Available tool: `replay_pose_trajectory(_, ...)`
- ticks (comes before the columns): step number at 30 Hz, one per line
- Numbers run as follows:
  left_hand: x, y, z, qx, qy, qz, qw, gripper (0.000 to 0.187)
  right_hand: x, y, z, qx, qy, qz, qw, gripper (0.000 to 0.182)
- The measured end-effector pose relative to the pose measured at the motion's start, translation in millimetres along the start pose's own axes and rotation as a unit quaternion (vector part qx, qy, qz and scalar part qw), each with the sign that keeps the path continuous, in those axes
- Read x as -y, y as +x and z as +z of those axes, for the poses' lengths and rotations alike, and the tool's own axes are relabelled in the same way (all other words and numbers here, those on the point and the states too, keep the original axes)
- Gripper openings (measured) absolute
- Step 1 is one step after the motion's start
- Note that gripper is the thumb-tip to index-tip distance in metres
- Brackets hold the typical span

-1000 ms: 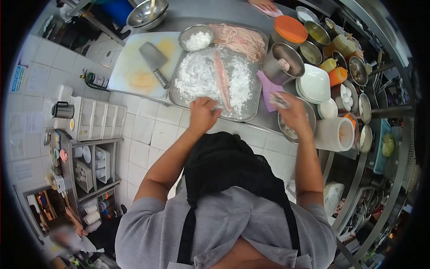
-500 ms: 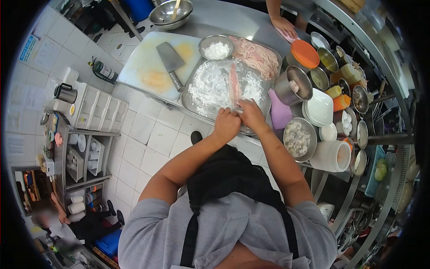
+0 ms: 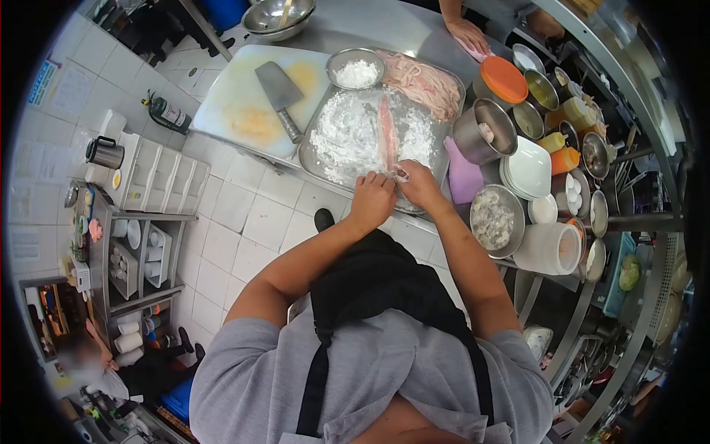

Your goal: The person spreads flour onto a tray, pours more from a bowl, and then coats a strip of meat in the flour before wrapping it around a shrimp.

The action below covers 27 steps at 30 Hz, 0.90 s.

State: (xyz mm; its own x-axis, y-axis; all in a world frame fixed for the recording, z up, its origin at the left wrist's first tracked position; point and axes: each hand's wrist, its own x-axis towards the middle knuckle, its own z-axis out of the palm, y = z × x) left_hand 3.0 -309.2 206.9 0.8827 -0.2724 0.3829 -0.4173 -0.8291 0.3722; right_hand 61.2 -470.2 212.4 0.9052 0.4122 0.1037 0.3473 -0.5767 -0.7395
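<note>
A long strip of raw meat (image 3: 387, 133), pink and dusted with white powder, lies lengthwise in a shallow metal tray (image 3: 308, 167). Its near end is between my hands at the tray's front edge. My right hand (image 3: 420, 185) is closed on that end, with a bit of meat showing at the fingertips. Close beside it, my left hand (image 3: 375, 198) has its fingers curled in a pinch at the same end; the fingertips are partly hidden. White powder (image 3: 336, 140) is spread over the tray. A metal bowl of powder (image 3: 356, 74) and a pile of meat strips (image 3: 421, 83) sit at the back.
On the left, a cleaver (image 3: 279, 89) lies on a white cutting board (image 3: 222, 100). To the right stand a metal pot (image 3: 484, 132), a purple cloth (image 3: 464, 174), white dishes (image 3: 526, 166) and a bowl of pale food (image 3: 495, 222). Across the table, another person's hand (image 3: 467, 34) rests on a pink cloth.
Both my hands stay at the near end of the meat strip; the right one has turned slightly, showing more of the meat's end. The view has shifted a little.
</note>
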Motion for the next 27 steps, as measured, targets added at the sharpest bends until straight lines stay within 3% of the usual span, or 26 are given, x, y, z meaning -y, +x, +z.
replay_pose_trajectory(5, 8.8, 7.7, 0.6, -0.085, -0.096, 0.017, 0.992, 0.013, -4.7, -7.5, -3.0, 0.024, 0.025, -0.013, 0.999, 0.021)
replay_pose_trajectory(13, 32.0, 18.7, 0.2, -0.005, -0.109, -0.026, 0.994, 0.014, 23.3, -13.4, -10.6, 0.006, 0.046, -0.002, 0.999, 0.028)
replay_pose_trajectory(19, 35.3, 25.2, 4.1, 0.017, -0.151, -0.104, 0.983, 0.011, 16.7, -4.1, -0.2, -0.003, 0.018, 0.076, 0.997, 0.024)
replay_pose_trajectory(21, 33.8, 25.7, 4.3, 0.010, -0.166, -0.113, 0.980, 0.010, 11.4, 0.1, -0.8, 0.037, 0.020, 0.095, 0.995, 0.024)
replay_pose_trajectory(24, 33.0, 24.3, 6.6, 0.000, -0.134, -0.111, 0.985, 0.011, 0.9, 1.0, 3.4, 0.003, -0.014, 0.022, 1.000, 0.025)
replay_pose_trajectory(27, 35.6, 25.1, 9.3, 0.020, -0.110, -0.113, 0.987, 0.008, 0.0, -5.9, 2.3, 0.001, 0.016, 0.015, 1.000, 0.028)
